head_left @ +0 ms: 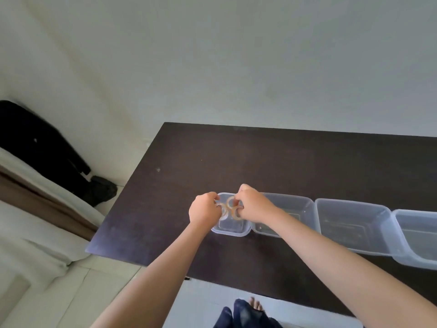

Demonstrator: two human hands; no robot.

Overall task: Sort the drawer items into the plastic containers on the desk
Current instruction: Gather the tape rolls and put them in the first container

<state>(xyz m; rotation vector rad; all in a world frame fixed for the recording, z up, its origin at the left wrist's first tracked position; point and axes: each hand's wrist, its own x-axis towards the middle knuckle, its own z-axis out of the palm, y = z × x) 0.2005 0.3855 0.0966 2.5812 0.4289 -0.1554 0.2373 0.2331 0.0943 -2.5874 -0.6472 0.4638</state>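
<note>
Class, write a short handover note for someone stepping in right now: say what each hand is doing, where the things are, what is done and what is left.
Left hand: shut on tape rolls, over the small container.
Right hand: also gripping the tape rolls, same spot.
Containers: four clear ones in a row on the dark desk; the small one is leftmost, and no items can be made out in the other three.
Done: rolls brought to the small container.
Left: release them inside; the drawer is out of view.
</note>
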